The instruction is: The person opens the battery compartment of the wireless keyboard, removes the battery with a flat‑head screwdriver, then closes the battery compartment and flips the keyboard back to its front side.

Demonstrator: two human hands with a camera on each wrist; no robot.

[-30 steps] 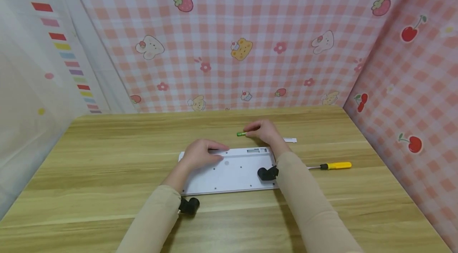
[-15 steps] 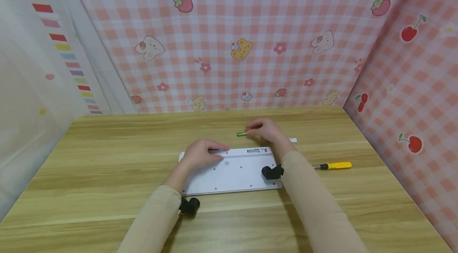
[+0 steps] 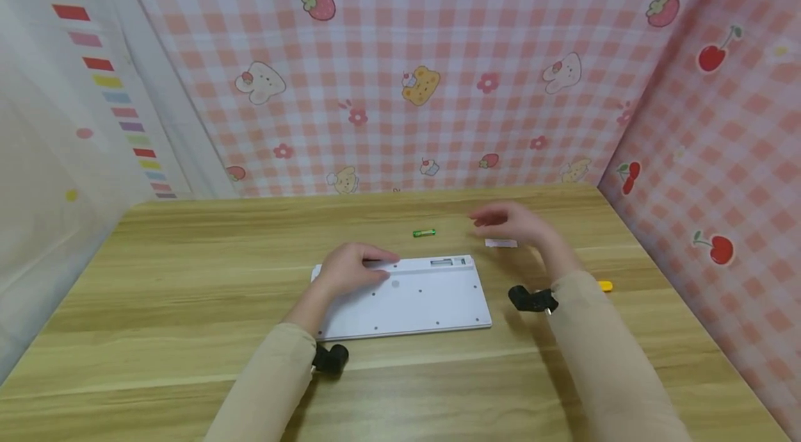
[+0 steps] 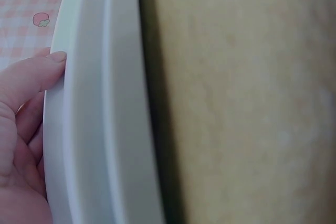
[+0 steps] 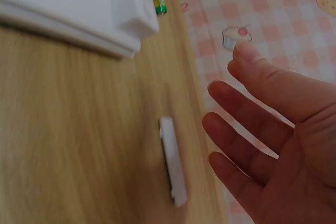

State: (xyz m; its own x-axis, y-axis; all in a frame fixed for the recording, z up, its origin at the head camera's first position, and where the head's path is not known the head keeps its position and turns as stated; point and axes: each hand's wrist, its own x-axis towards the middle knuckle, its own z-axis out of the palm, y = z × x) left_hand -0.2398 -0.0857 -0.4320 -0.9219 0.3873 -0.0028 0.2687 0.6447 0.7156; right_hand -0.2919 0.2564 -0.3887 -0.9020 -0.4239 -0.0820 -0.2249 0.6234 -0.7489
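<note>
A white keyboard [image 3: 425, 306] lies underside up on the table, with small screw holes and a battery slot [image 3: 441, 263] near its far right corner. My left hand [image 3: 350, 269] grips its raised far edge between thumb and fingers; the left wrist view shows the thumb [image 4: 44, 72] against that edge. Beyond the keyboard lies a green battery [image 3: 424, 233], apart from both hands. My right hand [image 3: 510, 223] hovers above and behind a small white battery cover [image 3: 501, 244]. Its fingers are loosely bent and hold nothing, as the right wrist view shows.
A screwdriver's yellow handle [image 3: 605, 286] shows to the right, the rest hidden behind my right sleeve. The wooden table [image 3: 188, 289] meets a pink checked cloth [image 3: 375, 115] at the back. Another checked cloth [image 3: 719, 185] hangs along the right side.
My right hand has let go of the battery, which stays on the table, and has moved right towards the white cover. My left hand keeps its place on the keyboard.
</note>
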